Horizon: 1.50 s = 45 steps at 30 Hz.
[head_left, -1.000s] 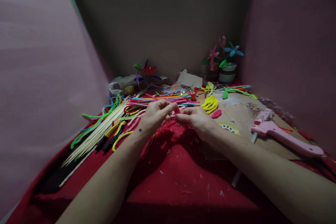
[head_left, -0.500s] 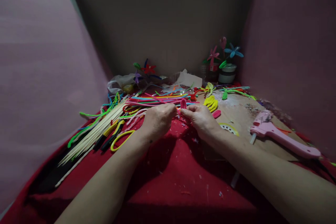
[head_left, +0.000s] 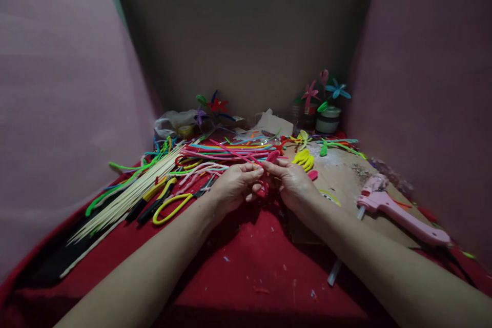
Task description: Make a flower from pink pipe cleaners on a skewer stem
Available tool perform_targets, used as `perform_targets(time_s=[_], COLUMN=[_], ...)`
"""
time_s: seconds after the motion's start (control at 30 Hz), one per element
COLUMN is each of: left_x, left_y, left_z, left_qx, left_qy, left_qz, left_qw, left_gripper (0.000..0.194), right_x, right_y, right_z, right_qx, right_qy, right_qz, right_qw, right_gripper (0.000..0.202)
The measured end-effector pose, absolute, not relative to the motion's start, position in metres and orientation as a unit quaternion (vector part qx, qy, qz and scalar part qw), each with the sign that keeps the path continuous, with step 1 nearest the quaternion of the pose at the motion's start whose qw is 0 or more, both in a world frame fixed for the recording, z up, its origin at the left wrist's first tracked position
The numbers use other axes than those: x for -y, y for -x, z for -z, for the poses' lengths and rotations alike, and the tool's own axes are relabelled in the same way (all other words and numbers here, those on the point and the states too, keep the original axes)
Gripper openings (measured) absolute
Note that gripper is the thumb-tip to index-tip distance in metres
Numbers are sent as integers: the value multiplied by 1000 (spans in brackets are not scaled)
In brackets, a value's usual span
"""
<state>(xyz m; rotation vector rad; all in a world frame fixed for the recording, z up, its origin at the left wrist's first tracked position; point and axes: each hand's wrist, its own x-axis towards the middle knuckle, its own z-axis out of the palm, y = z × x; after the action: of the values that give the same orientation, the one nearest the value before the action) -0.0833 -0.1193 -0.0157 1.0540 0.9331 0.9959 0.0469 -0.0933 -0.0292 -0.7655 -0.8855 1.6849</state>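
Note:
A pink pipe cleaner [head_left: 273, 156], bent into a narrow loop, is held between both hands over the red cloth. My left hand [head_left: 240, 180] pinches its lower part between thumb and fingers. My right hand [head_left: 291, 179] is closed on the looped part, thumb and forefinger on top. Just beyond the hands lies a heap of loose pipe cleaners [head_left: 230, 149] in pink, blue, yellow and red. Folded yellow pipe-cleaner loops [head_left: 303, 159] and a pink loop [head_left: 312, 175] rest right of my right hand. Part of the held piece is hidden by the fingers.
Left are wooden sticks [head_left: 126, 195], pliers [head_left: 156, 200] and yellow-handled scissors [head_left: 172, 209]. A pink glue gun [head_left: 400, 210] lies on the cardboard [head_left: 342, 184] at right. Behind stand pipe-cleaner flowers [head_left: 336, 89] in a jar [head_left: 328, 119], and red ones [head_left: 218, 104].
My hands have drawn closer together and slightly lower. The pink loop, upright before, now leans to the right. The whole view has shifted a little.

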Motion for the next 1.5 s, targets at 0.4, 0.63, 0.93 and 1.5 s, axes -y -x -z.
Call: perform_targets(time_s=[0.4,0.63,0.93,1.5], left_x=[119,117,120,124], left_y=[87,90,87,75], left_z=[12,16,11,10], left_qx=[-445,-442,-451,-469], left_qy=[-559,-563,-534,-527], left_qz=[-399,-411,-427,-474], left_qw=[574,565,574,527], left_gripper=[18,27,18,12], right_x=[103,98,93,99], right_y=[-49,-52,-51,-48], right_z=[25,26,27,23], right_qx=[491,497,446,468], right_qy=[352,335,319,334], right_qz=[-619,-630,-635,-625], right_qw=[502,494,543,528], right_gripper=[19,17,17,10])
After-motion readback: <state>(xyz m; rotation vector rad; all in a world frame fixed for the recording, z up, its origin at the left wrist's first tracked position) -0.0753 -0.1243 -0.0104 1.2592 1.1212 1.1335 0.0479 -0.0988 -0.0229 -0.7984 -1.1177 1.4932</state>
